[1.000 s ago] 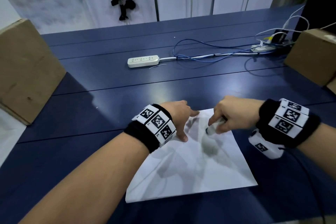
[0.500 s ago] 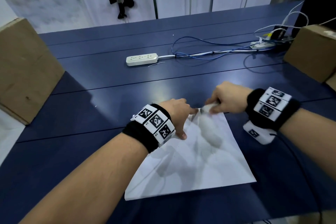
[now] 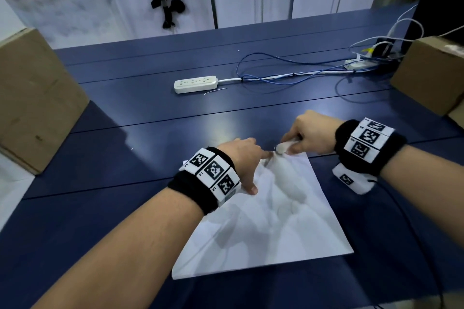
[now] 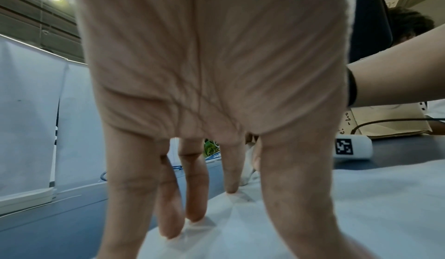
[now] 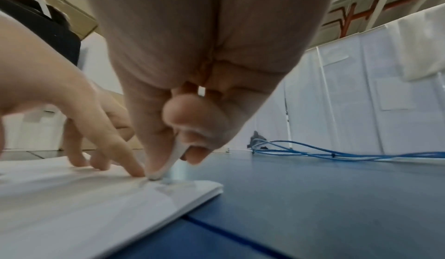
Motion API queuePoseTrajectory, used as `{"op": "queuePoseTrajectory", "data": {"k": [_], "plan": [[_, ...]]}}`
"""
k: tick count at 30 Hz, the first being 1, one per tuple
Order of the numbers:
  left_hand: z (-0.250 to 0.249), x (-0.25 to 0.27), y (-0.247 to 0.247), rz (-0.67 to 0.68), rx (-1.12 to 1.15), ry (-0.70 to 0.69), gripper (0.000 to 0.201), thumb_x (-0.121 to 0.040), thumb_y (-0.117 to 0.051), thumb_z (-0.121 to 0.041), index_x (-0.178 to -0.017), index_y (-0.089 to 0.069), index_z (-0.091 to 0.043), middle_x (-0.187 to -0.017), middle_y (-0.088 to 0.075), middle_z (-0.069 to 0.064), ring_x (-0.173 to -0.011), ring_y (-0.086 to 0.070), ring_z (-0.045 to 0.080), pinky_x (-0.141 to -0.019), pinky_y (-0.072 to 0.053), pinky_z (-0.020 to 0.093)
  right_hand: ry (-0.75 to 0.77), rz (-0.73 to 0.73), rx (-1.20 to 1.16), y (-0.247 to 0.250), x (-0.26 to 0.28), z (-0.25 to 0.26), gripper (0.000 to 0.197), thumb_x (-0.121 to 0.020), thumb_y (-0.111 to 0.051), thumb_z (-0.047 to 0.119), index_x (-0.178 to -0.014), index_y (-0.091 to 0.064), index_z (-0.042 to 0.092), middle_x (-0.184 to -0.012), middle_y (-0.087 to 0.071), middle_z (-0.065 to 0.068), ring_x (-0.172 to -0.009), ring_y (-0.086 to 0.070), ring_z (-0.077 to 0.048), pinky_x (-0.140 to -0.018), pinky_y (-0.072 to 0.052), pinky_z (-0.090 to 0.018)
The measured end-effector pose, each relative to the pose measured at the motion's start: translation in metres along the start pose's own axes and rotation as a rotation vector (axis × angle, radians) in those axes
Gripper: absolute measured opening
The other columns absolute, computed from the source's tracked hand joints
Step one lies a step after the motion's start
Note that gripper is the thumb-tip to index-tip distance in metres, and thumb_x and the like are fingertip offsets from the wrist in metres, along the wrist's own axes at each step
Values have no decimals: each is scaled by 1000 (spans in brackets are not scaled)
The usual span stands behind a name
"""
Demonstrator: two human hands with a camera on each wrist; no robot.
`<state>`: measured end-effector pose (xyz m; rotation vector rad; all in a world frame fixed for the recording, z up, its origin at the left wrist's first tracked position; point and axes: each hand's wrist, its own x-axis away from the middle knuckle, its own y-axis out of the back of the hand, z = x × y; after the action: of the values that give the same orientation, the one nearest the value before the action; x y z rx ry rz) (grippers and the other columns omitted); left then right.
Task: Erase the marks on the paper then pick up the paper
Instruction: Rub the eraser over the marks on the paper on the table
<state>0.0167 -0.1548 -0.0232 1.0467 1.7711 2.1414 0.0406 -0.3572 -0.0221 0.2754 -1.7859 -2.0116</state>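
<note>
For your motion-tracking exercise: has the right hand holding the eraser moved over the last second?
Yes. The right hand with the eraser has moved away from the person, from mid-sheet to the paper's far corner, nearer the power strip.

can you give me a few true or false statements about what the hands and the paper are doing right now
1. The right hand grips a white eraser. True.
2. The eraser tip is at the paper's near edge. False: it is at the far corner.
3. The left hand presses spread fingers on the paper. True.
4. The paper is lifted off the table. False: it lies flat on it.
5. The power strip lies on the paper. False: it lies farther back on the table.
</note>
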Motion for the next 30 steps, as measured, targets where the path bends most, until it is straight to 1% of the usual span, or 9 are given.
{"op": "queuePoseTrajectory", "data": {"k": [3, 5, 7, 11, 16, 18, 22, 24, 30], "plan": [[3, 0, -2, -12, 9, -12, 89, -75, -81, -46, -150, -33, -37, -123, -48, 2, -119, -47, 25, -74, -35, 30, 81, 138, -55, -7, 17, 3, 33, -76, -74, 38, -109, -72, 40, -83, -71, 3, -60, -52, -4, -71, -47, -23], [5, 0, -3, -24, 24, -14, 89, -74, -81, -47, -150, -35, -35, -120, -48, 0, -118, -49, 24, -73, -37, 31, 120, 260, -122, -10, 29, 10, 33, -74, -76, 39, -107, -71, 43, -79, -70, 2, -65, -57, -7, -64, -43, -14], [5, 2, -4, -35, 45, -18, 85, -74, -82, -47, -147, -40, -35, -112, -46, -1, -116, -50, 23, -73, -38, 31, 104, 222, -108, -9, 26, 12, 33, -74, -76, 40, -106, -71, 44, -72, -68, 3, -63, -58, -7, -59, -41, -10], [9, 4, -5, -48, 85, -33, 70, -73, -82, -45, -135, -51, -35, -109, -50, -4, -112, -51, 21, -74, -42, 31, -19, 19, -23, 0, 5, 2, 29, -80, -71, 36, -109, -73, 38, -60, -55, 17, -59, -50, -4, -64, -43, -22], [16, 7, -15, -107, 108, 8, 63, -70, -82, -52, -122, -62, -22, -110, -62, -3, -105, -58, 20, -72, -50, 32, 105, 205, -91, -8, 26, 5, 33, -75, -76, 33, -109, -73, 37, -65, -59, 14, -59, -52, 6, -58, -35, -5], [21, 9, -19, -128, 136, 25, 61, -67, -81, -56, -110, -66, -16, -102, -66, -3, -97, -61, 20, -74, -56, 37, 110, 283, -144, -10, 33, 8, 33, -73, -78, 36, -106, -73, 39, -71, -67, 11, -63, -56, 4, -62, -39, -8], [28, 15, -24, -152, 172, 21, 60, -68, -75, -64, -111, -67, -23, -100, -66, -7, -97, -59, 17, -78, -55, 39, 12, 81, -99, -2, 11, 3, 28, -79, -73, 36, -107, -74, 36, -51, -58, 25, -56, -54, 7, -63, -45, -11], [28, 18, -25, -158, 151, 16, 60, -69, -72, -66, -110, -67, -23, -98, -65, -5, -96, -57, 17, -77, -56, 40, -10, 39, -78, 0, 5, 0, 30, -80, -71, 37, -110, -73, 36, -54, -54, 24, -59, -51, 5, -74, -54, -26], [30, 18, -27, -140, 121, 13, 63, -70, -69, -69, -110, -68, -21, -94, -62, -4, -94, -57, 19, -74, -56, 40, 101, 346, -207, -6, 31, 12, 27, -73, -77, 36, -99, -74, 40, -72, -70, 5, -50, -62, -16, -55, -48, -18]]}}
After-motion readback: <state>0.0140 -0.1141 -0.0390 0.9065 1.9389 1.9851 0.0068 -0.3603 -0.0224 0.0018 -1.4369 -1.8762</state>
